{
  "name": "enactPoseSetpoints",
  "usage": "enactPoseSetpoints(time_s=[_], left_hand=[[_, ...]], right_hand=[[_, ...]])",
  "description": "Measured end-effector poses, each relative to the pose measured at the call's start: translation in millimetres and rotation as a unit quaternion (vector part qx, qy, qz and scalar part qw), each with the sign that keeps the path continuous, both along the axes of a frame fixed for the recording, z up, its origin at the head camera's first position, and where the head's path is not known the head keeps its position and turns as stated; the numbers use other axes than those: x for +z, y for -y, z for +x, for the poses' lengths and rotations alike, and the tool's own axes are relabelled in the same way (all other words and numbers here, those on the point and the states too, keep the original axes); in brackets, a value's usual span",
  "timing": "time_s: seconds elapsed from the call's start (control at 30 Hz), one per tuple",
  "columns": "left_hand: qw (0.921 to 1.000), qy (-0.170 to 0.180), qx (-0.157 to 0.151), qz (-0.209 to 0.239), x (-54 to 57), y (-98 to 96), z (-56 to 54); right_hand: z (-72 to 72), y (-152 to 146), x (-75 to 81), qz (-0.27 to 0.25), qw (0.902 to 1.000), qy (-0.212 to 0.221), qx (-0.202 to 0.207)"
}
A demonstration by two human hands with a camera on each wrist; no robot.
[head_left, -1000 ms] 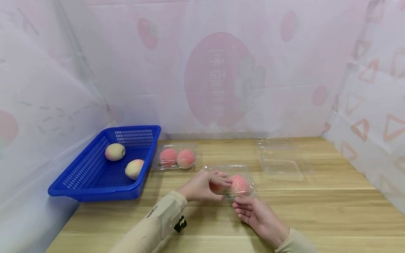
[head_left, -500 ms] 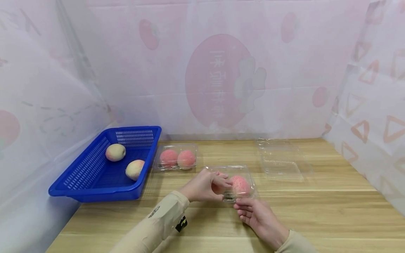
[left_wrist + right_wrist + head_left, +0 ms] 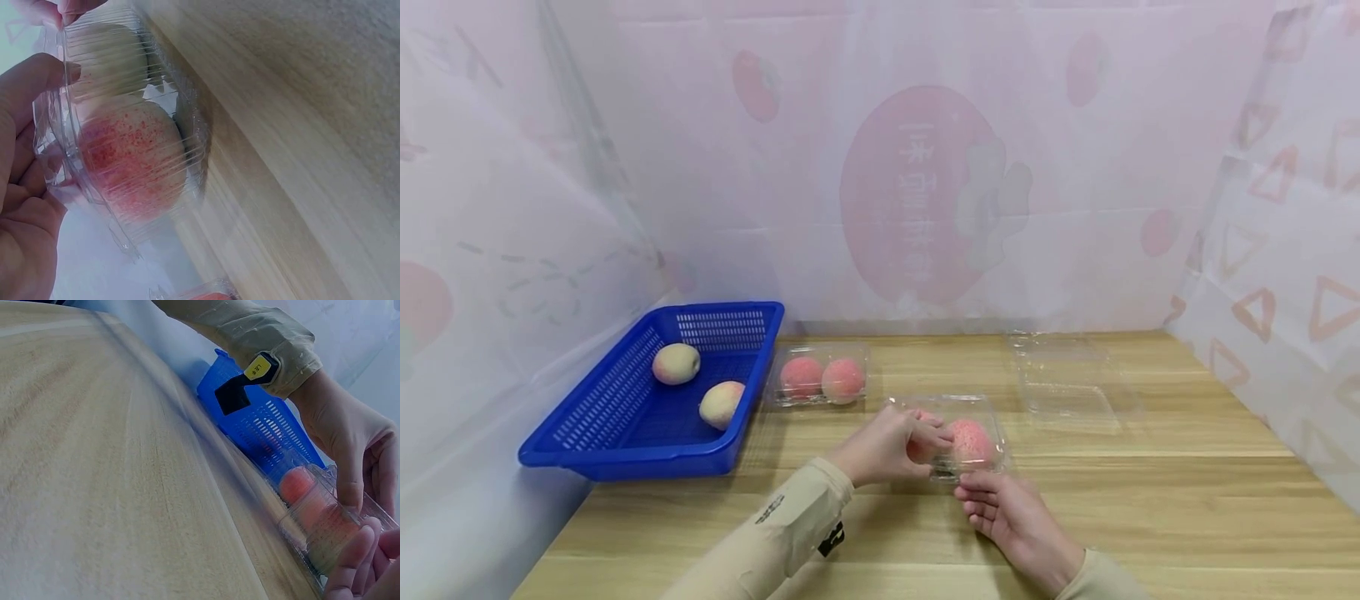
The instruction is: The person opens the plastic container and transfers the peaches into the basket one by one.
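A clear plastic clamshell box (image 3: 977, 406) with two pink peaches inside lies on the wooden table between both hands. Its right peach (image 3: 973, 442) shows well; the other is partly behind my left hand (image 3: 887, 446). That hand arches over the left half, fingers on the lid and thumb at the front rim. In the left wrist view, the thumb and fingers grip the seam edge beside a speckled peach (image 3: 134, 162). My right hand (image 3: 1017, 518) pinches the front right rim between thumb and forefinger, its other fingers curled below.
A blue perforated basket (image 3: 617, 462) at the left holds two pale peaches. Beside it sits another clear clamshell (image 3: 817, 353) with two pink peaches. At the back right lies a clear clamshell (image 3: 1067, 392) with its lid raised. Fabric walls border the wooden table (image 3: 1157, 517).
Both hands stay at the box with almost no movement. The whole head view has shifted slightly.
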State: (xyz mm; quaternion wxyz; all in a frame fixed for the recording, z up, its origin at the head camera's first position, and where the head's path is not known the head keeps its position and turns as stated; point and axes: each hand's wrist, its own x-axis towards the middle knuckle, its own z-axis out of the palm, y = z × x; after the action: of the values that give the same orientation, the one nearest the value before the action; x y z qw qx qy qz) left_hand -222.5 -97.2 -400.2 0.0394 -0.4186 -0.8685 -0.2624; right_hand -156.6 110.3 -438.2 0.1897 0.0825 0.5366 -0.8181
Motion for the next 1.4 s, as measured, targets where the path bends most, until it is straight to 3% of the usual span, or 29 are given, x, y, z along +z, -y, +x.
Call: enactPoseSetpoints(time_s=[0.5, 1.13, 1.4], left_hand=[[0.999, -0.03, 0.032, 0.013, -5.7, -6.6, 3.9], [0.9997, -0.013, 0.0, 0.019, -0.3, -0.1, -3.3], [0.999, 0.034, -0.029, 0.009, 10.2, -1.7, -12.4]], right_hand=[[-1.9, -1, -2.2, -0.001, 0.9999, 0.003, -0.015], [-3.0, 2, -4.8, 0.008, 0.9999, 0.001, -0.007], [-2.0, 3, -4.3, 0.017, 0.9998, -0.003, -0.009]])
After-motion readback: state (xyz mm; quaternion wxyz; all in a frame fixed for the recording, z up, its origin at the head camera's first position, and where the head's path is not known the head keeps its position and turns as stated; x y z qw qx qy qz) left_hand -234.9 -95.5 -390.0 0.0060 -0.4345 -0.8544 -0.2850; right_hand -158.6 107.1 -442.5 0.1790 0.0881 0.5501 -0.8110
